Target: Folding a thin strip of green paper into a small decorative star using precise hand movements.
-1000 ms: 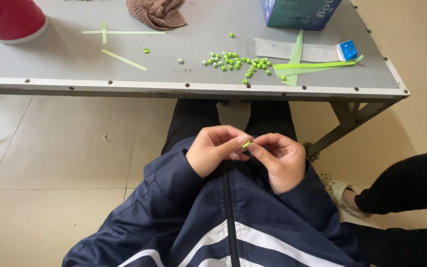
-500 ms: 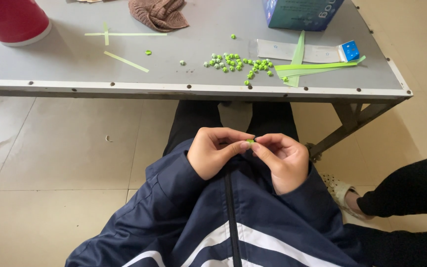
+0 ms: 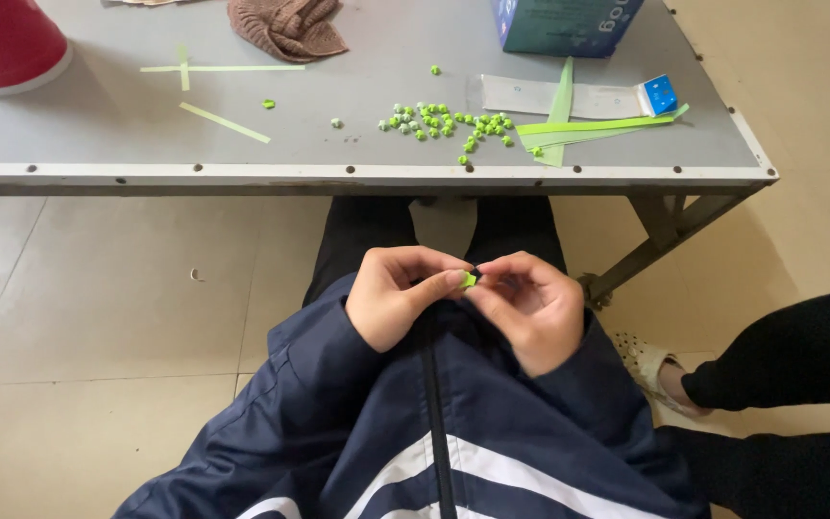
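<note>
My left hand (image 3: 398, 293) and my right hand (image 3: 528, 306) meet over my lap, below the table edge. Between their fingertips they pinch a tiny green folded paper piece (image 3: 470, 280). Both hands have their fingers curled around it. On the grey table (image 3: 98, 125) above lies a scatter of several small green folded pieces (image 3: 439, 120), with long green paper strips (image 3: 588, 127) to their right.
A red container (image 3: 4, 43) stands at the table's far left, a brown knitted cloth (image 3: 285, 24) at the back, a teal box (image 3: 564, 21) at the back right. More green strips (image 3: 223, 69) lie left. Another person's dark sleeve (image 3: 790, 356) and foot (image 3: 650, 363) are at right.
My hands have stayed together over my lap, turning and pressing the green piece; a short strip end seen a second ago is now folded in. The view has shifted slightly.
</note>
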